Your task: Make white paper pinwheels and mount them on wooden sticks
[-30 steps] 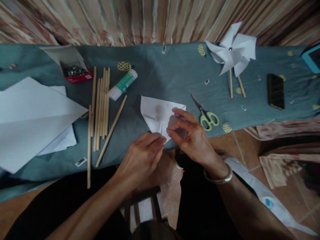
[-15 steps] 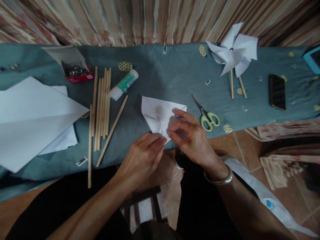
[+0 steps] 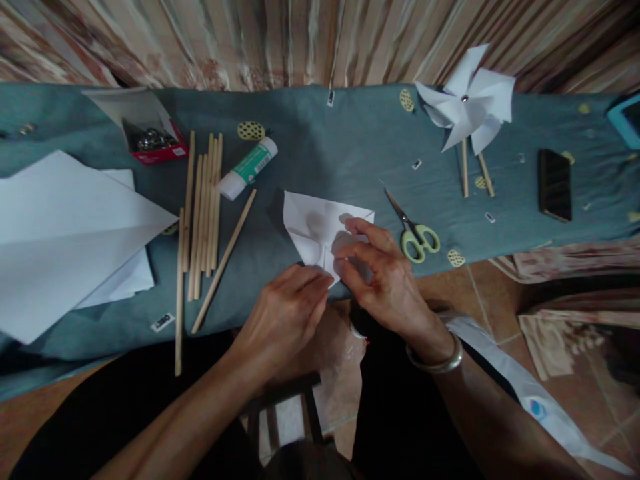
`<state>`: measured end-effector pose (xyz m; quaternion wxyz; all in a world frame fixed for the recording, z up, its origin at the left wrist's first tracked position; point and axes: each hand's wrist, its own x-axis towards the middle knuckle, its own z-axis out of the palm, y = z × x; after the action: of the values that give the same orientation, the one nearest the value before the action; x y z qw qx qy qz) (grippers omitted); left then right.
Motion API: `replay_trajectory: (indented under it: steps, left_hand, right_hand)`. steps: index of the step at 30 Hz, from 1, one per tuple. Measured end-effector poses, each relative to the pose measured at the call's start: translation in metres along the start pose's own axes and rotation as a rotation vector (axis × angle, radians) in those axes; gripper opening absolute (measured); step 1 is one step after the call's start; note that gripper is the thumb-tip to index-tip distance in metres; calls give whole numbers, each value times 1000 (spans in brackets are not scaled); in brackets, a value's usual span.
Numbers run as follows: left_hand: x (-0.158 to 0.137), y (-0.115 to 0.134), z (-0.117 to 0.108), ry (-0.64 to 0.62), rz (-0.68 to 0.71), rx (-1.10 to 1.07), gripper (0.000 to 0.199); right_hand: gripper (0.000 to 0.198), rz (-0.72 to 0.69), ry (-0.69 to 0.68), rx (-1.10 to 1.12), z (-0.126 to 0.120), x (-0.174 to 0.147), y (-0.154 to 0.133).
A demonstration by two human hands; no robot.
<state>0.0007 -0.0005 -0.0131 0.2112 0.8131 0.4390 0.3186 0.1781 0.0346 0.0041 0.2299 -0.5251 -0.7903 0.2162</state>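
A piece of white paper [image 3: 313, 217], creased and partly curled inward, lies at the near edge of the table in front of me. My left hand [image 3: 290, 303] is closed, its thumb and fingers pinching the paper's near edge. My right hand [image 3: 383, 273] bends over the paper's right side, thumb and forefinger pressed together at the fold near the middle. The other right fingers rest on the paper's right part. A pair of scissors [image 3: 417, 238] with light green handles lies just right of my right hand. What the fingertips cover is hidden.
Several wooden sticks [image 3: 204, 220] and a glue stick [image 3: 249, 169] lie to the left. Farther left are an open box of metal pins [image 3: 153, 143] and stacked white paper [image 3: 70, 233]. White paper pinwheels [image 3: 467, 100] and a phone [image 3: 554, 185] lie at the right.
Almost nothing differs. The thumb and fingers of my right hand have shifted very slightly at the paper's fold; my left hand keeps its place.
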Motion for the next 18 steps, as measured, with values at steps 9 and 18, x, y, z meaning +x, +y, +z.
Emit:
replay_trajectory:
  steps: [9, 18]
  left_hand:
    - [0, 0, 1, 3, 3, 24, 15]
    - [1, 1, -1, -8, -16, 26, 16]
  right_hand:
    - [39, -137, -68, -70, 0, -2, 2]
    - [49, -83, -77, -26, -1, -5, 1]
